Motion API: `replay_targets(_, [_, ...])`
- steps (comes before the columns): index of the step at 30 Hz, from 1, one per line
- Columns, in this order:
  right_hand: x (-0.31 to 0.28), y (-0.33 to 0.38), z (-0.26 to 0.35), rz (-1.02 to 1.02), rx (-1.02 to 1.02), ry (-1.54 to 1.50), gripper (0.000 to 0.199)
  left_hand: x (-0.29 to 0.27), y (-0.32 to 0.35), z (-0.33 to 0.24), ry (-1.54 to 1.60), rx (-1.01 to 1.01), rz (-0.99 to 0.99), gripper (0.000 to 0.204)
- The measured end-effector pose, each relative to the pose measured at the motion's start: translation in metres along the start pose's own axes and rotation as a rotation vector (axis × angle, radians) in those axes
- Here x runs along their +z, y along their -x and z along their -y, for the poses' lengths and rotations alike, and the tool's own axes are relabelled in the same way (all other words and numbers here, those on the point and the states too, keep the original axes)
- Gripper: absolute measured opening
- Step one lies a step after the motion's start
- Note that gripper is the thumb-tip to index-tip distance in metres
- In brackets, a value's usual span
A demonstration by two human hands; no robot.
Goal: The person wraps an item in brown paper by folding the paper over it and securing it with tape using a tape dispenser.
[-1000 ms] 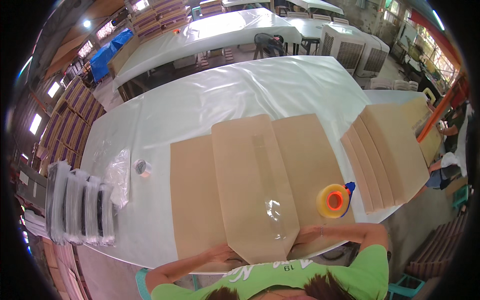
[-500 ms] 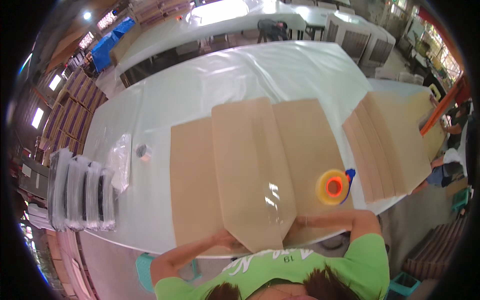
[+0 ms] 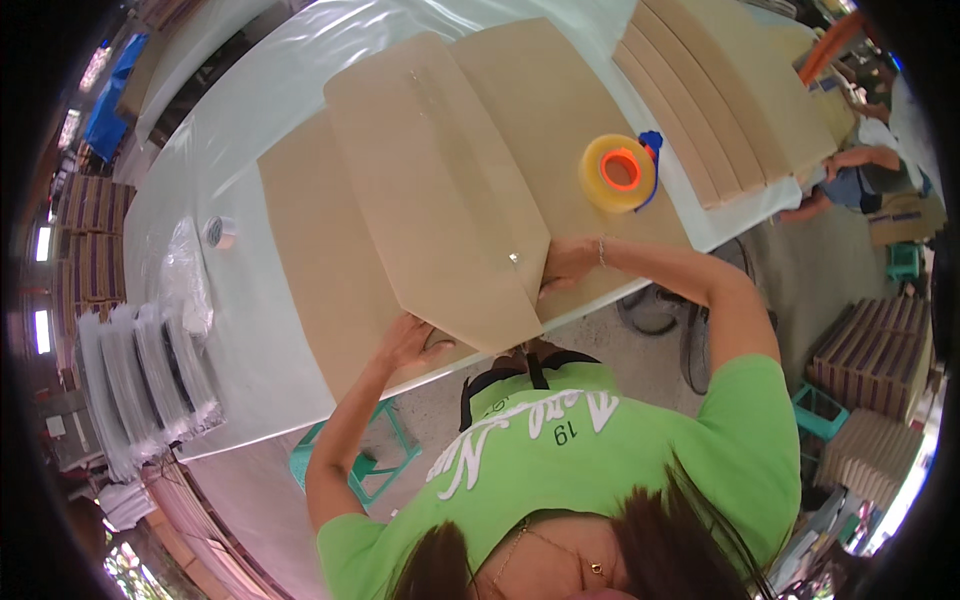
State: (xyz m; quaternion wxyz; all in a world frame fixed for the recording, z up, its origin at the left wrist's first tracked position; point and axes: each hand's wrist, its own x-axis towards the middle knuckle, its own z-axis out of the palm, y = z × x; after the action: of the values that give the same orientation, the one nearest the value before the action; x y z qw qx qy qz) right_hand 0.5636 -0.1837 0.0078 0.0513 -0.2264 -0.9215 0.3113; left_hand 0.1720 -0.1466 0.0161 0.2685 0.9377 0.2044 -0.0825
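Observation:
A long brown cardboard panel (image 3: 430, 170) with a tapered near end lies over a wider brown cardboard sheet (image 3: 310, 250). The tapered end reaches the table's front edge. My left hand (image 3: 412, 342) rests at the taper's left slanted edge, open, its thumb apart from the fingers. On the other side, my right hand (image 3: 570, 260) lies open against the right edge, with fingertips partly hidden by the panel. Right of the panel, a tape roll (image 3: 604, 178) of clear yellowish tape with an orange core and a blue dispenser part sits on the sheet.
Stacked cardboard sheets (image 3: 710, 110) lie at the far right of the white-covered table (image 3: 250, 390). Plastic-wrapped bundles (image 3: 150, 385) and a small tape roll (image 3: 220, 232) are at left. Green stools (image 3: 375, 465) stand below. A co-worker's arm (image 3: 860, 158) shows at right.
My view has tilted downward and turned, so the table and cardboard appear higher. My hands remain at the taper's two sides; the left hand's fingers now show more clearly.

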Motion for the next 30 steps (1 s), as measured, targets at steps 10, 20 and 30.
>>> replay_targets(10, [-0.007, -0.015, 0.079, -0.362, 0.092, 0.253, 0.068, 0.008, -0.009, -0.043, -0.132, -0.007, -0.238, 0.087])
replay_targets(20, [0.099, -0.053, 0.145, -0.369, 0.462, 0.286, 0.075, 0.052, -0.007, -0.131, -0.173, -0.113, -0.34, 0.098])
replay_targets(30, [0.072, 0.024, 0.106, -0.744, 0.698, 0.222, 0.044, 0.053, 0.018, -0.091, 0.141, -0.228, -0.704, 0.07])
